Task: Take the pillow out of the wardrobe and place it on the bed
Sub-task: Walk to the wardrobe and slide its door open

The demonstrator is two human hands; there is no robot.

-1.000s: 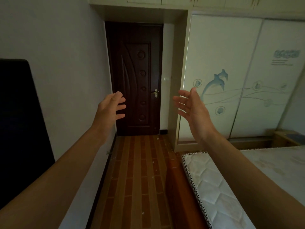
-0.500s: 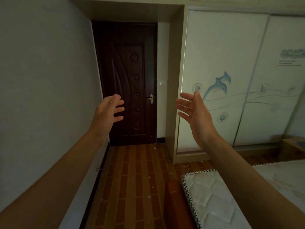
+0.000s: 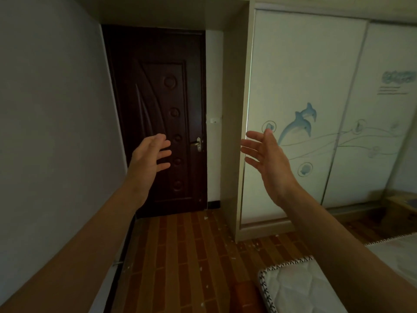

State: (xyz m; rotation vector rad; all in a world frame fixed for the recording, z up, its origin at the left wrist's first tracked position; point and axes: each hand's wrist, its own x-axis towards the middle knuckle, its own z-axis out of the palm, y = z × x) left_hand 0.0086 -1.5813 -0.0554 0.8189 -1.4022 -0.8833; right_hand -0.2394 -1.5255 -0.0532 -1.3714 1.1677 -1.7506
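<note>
1. Wardrobe (image 3: 316,114) with dolphin-printed sliding doors fills the right wall, shut; the pillow cannot be seen.
2. Bed (image 3: 300,288) corner lies lower right.
3. Left hand (image 3: 150,154) and right hand (image 3: 268,159) are raised, fingers spread, empty.

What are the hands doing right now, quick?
Left hand: open, fingers spread, holding nothing.
Right hand: open, palm turned inward, holding nothing.
</note>
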